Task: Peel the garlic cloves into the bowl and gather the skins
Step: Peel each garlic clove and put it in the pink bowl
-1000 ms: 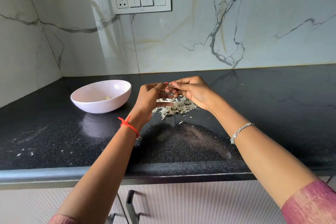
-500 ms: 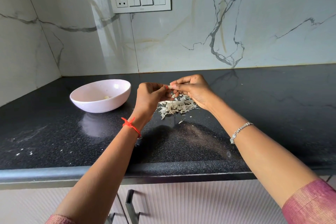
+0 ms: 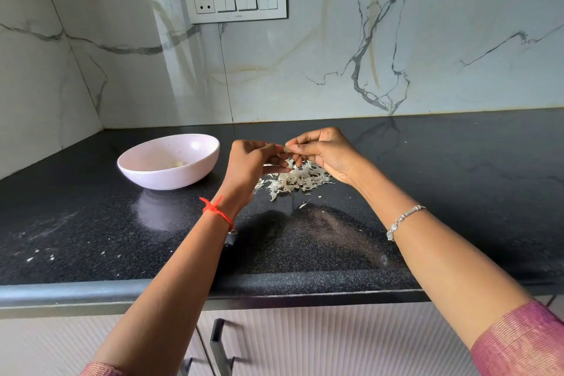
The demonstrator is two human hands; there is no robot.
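Observation:
Above the black counter my left hand (image 3: pixel 251 160) and my right hand (image 3: pixel 325 152) meet fingertip to fingertip. Both pinch a small garlic clove (image 3: pixel 286 149), mostly hidden by my fingers. Directly under my hands lies a pile of white garlic skins (image 3: pixel 294 179), with a few stray flakes in front of it. A pale pink bowl (image 3: pixel 143 172) stands to the left of my left hand, and a peeled clove (image 3: pixel 179 163) shows inside it.
The black granite counter (image 3: pixel 442 192) runs to a marble wall at the back and left. A switch panel (image 3: pixel 236 0) is on the wall. White crumbs (image 3: pixel 39 256) speckle the counter's near left. Cabinet handles (image 3: pixel 218 345) sit below the front edge.
My left hand's fingers have closed up toward my right hand's fingertips on the clove. Both hands have stayed above the skin pile.

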